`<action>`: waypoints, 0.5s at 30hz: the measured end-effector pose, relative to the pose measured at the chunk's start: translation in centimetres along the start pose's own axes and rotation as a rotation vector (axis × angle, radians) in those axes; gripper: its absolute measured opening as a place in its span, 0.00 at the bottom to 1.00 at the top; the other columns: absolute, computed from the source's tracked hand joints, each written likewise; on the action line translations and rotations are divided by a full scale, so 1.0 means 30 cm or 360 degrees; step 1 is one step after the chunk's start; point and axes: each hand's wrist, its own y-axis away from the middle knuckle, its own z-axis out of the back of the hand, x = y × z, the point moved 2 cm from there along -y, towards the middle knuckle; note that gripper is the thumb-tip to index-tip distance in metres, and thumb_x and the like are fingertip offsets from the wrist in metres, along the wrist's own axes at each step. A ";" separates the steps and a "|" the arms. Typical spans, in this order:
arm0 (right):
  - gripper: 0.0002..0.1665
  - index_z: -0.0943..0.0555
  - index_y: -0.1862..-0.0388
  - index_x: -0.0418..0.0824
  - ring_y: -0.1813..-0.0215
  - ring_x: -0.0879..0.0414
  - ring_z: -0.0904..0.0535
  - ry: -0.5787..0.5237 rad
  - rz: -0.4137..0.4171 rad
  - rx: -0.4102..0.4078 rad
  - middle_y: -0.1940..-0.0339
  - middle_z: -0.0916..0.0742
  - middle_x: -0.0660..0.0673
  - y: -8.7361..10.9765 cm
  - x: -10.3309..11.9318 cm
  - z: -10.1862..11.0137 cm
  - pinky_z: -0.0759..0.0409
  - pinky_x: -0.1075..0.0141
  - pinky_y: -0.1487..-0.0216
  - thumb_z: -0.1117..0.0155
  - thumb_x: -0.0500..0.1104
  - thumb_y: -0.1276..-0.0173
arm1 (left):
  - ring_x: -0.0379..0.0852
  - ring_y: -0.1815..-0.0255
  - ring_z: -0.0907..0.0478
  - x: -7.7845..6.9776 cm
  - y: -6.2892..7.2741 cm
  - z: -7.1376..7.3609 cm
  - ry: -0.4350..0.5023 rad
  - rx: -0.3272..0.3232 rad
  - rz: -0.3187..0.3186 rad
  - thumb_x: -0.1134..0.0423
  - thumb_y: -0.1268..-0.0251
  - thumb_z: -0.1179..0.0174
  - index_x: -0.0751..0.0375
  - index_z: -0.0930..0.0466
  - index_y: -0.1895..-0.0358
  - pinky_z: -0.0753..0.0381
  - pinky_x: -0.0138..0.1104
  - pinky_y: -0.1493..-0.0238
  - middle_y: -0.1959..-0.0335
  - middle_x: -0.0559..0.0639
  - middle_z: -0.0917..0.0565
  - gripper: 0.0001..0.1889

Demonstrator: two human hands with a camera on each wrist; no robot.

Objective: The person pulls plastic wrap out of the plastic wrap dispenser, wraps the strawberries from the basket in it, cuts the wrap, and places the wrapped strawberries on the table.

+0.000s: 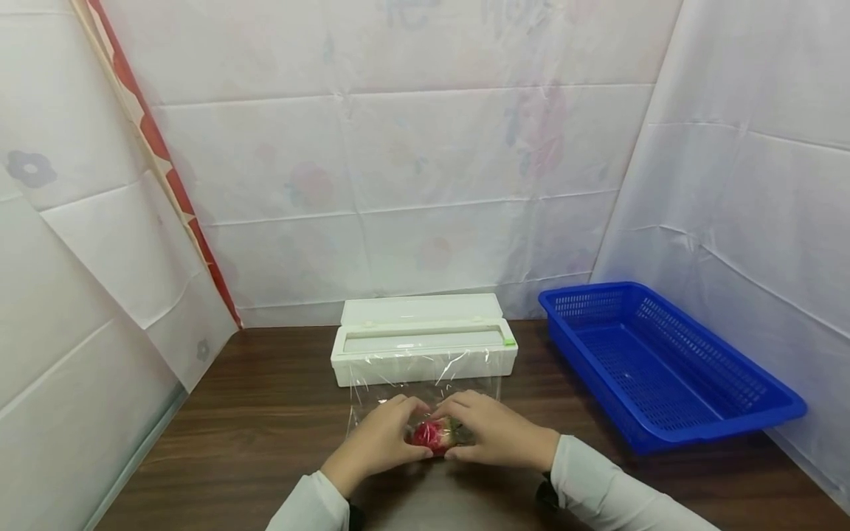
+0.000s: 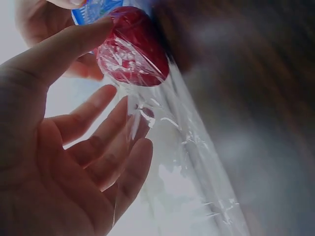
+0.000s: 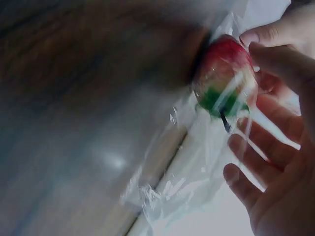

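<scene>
A red fruit (image 1: 434,435) with a pale top and green leaves, like a strawberry, lies under clear plastic wrap (image 1: 425,383). The film stretches from the white wrap dispenser box (image 1: 425,363), whose lid stands open at the back. My left hand (image 1: 385,436) curves round the red end; its thumb (image 2: 83,42) touches the wrapped fruit, and the other fingers spread along the film. At the leafy end, my right hand (image 1: 494,434) curves round the fruit, thumb in front and fingers behind. The right wrist view shows film over the leaves and dark stem (image 3: 224,119).
A blue plastic basket (image 1: 598,398) stands to the right on the dark wooden table (image 1: 265,413). White patterned sheets (image 1: 425,155) hang at the back and both sides. A small green piece (image 1: 509,341) sits at the dispenser's right end.
</scene>
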 end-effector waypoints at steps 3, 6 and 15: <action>0.29 0.22 0.40 0.45 0.41 0.57 0.23 -0.0018 -0.0091 0.0069 0.44 0.18 0.53 -0.004 0.009 -0.018 0.24 0.61 0.40 0.25 0.50 0.37 | 0.48 0.56 0.19 0.008 0.003 -0.008 0.0040 0.0036 0.0013 0.56 0.53 0.20 0.62 0.19 0.50 0.20 0.43 0.54 0.58 0.49 0.17 0.27; 0.26 0.22 0.41 0.45 0.44 0.59 0.23 -0.0051 -0.0182 0.0102 0.47 0.17 0.53 -0.003 0.008 -0.025 0.23 0.63 0.43 0.26 0.49 0.35 | 0.44 0.57 0.19 0.015 0.005 -0.014 0.0081 0.0062 0.0033 0.58 0.53 0.21 0.61 0.18 0.51 0.19 0.40 0.55 0.60 0.46 0.16 0.25; 0.22 0.23 0.42 0.43 0.46 0.60 0.22 -0.0132 -0.0200 0.0091 0.49 0.17 0.51 -0.010 -0.005 -0.032 0.22 0.64 0.45 0.30 0.45 0.32 | 0.42 0.58 0.17 0.034 0.003 -0.006 0.0178 0.0121 0.0029 0.61 0.48 0.22 0.59 0.20 0.48 0.18 0.40 0.55 0.59 0.47 0.13 0.24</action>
